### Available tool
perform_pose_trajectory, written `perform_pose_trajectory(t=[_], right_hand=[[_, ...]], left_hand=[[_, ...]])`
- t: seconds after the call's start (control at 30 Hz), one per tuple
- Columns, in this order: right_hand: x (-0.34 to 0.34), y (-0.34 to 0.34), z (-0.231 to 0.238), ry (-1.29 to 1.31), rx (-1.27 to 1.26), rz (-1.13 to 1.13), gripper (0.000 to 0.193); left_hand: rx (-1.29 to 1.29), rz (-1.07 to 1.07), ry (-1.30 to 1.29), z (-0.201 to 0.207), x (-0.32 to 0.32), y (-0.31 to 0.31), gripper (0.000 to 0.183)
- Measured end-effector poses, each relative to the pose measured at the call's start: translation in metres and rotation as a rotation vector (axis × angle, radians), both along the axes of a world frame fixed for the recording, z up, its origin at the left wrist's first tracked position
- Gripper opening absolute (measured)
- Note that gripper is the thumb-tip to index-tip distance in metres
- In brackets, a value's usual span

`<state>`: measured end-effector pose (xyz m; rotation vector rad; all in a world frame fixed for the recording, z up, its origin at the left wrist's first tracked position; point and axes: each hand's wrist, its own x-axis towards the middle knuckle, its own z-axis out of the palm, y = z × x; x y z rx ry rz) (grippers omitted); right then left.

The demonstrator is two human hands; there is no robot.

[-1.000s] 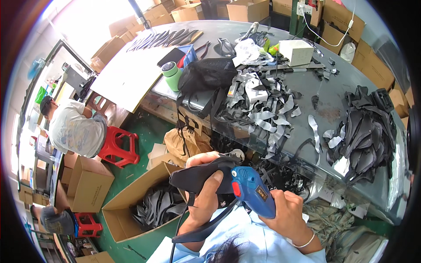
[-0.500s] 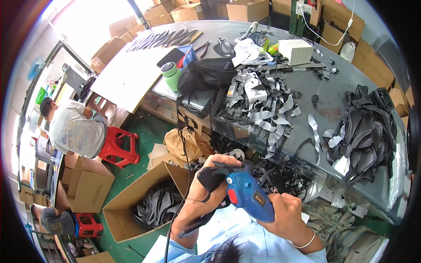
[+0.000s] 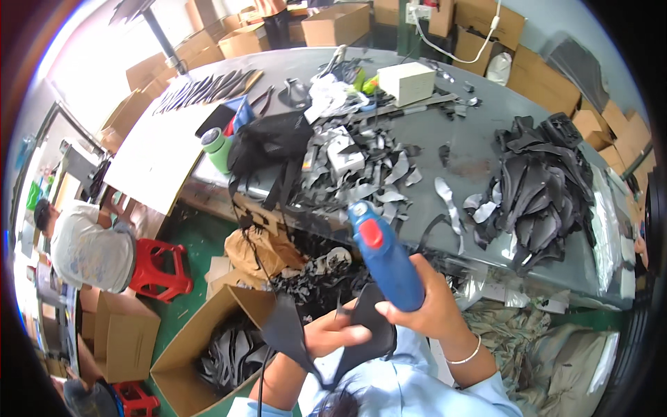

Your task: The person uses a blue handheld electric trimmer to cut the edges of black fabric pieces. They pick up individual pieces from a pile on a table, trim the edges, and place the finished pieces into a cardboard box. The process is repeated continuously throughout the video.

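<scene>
My right hand [image 3: 434, 309] is wrapped round a blue cordless power tool [image 3: 390, 260] with a red button, held upright in front of me; which working end it has, I cannot make out. Lower and to the left, my left hand [image 3: 333, 335] holds a bent black foam-like piece [image 3: 286, 332], its two wide lobes spreading on either side of the fingers. The tool's lower end is close to the right lobe; whether they touch is unclear. Below my hands stands an open cardboard box [image 3: 182, 340] with similar black pieces [image 3: 233, 354] in it.
Across the grey table [image 3: 458, 149] lie dark scraps [image 3: 375, 177], a black bag [image 3: 267, 146], a green bottle [image 3: 217, 151], a white box [image 3: 406, 83] and a heap of black pieces [image 3: 545, 184]. A person [image 3: 90, 243] sits on a red stool [image 3: 161, 271] at left.
The tool has swung upright, away from the black piece. My left hand has moved down, and the piece now hangs spread out. The whole view has shifted to the right.
</scene>
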<state>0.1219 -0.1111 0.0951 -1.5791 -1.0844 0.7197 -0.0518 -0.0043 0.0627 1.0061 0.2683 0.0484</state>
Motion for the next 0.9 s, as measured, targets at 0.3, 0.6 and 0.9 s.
perform_pose_trajectory(t=[0.3,0.6,0.9], right_hand=[[0.005,0.002,-0.023,0.025,0.091,-0.218,0.048],[-0.011,-0.026,-0.044,-0.733,-0.012,-0.015,0.045],[-0.018,-0.028,-0.043,-0.736,0.05,0.017,0.05]], left_hand=[[-0.15,0.708,-0.168,-0.009,0.028,-0.022,0.041],[0.119,0.985,-0.028,0.035,-0.003,0.02,0.027],[0.359,0.759,0.292,0.044,-0.004,0.016,0.027]])
